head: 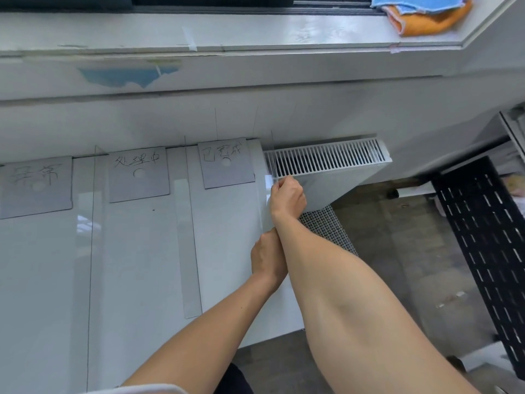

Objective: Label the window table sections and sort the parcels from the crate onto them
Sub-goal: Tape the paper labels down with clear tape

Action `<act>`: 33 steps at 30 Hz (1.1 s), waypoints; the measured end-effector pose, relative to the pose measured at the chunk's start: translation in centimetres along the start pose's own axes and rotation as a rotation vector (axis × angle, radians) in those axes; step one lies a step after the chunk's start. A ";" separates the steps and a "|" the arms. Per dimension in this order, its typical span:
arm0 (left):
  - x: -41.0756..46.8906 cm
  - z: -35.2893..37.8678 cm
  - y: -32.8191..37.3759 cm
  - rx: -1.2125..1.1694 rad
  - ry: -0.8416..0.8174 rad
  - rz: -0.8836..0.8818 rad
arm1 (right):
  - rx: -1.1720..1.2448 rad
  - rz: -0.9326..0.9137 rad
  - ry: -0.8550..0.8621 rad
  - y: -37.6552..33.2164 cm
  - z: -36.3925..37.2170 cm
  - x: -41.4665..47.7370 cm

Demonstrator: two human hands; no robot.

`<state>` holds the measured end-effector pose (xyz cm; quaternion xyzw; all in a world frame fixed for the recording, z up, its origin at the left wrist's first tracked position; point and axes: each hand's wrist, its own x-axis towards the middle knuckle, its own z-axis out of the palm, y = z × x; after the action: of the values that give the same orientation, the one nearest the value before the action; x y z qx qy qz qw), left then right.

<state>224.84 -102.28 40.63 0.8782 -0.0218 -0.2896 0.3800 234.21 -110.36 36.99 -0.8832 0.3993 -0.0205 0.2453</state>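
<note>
The white window table (142, 280) carries three grey label cards with handwritten characters: a left card (35, 186), a middle card (139, 173) and a right card (225, 162). Thin clear divider panels stand upright between the sections, one (92, 223) left of the middle card and one (186, 155) left of the right card. A third clear divider panel (269, 155) stands along the table's right edge. My right hand (288, 196) pinches its far part. My left hand (268, 258) is closed on its near part, its fingers partly hidden by my right forearm. No parcels or crate are in view.
A clear flat strip (189, 251) lies on the table between the middle and right sections. A white radiator (326, 160) sits just right of the table. A black perforated panel (483, 251) is at the right. Blue and orange cloths (426, 15) rest on the sill.
</note>
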 end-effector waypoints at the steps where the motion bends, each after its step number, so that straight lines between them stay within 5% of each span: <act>1: 0.1 0.1 -0.1 -0.001 0.002 -0.004 | -0.005 -0.003 -0.004 0.1 0.1 0.0; 21: 1.1 1.6 -1.4 -0.066 0.006 -0.132 | 0.011 -0.058 -0.028 0.2 1.2 -0.6; 27: 0.8 0.7 -1.3 -0.043 0.003 -0.075 | 0.044 -0.040 -0.060 0.0 1.1 -0.5; 33: 2.4 -3.5 -1.3 0.145 0.201 0.085 | 0.020 -0.126 0.052 -2.0 -0.3 -0.7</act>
<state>228.43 -99.65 40.48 0.9263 -0.0415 -0.1814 0.3275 235.07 -108.89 38.30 -0.9032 0.3488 -0.0628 0.2422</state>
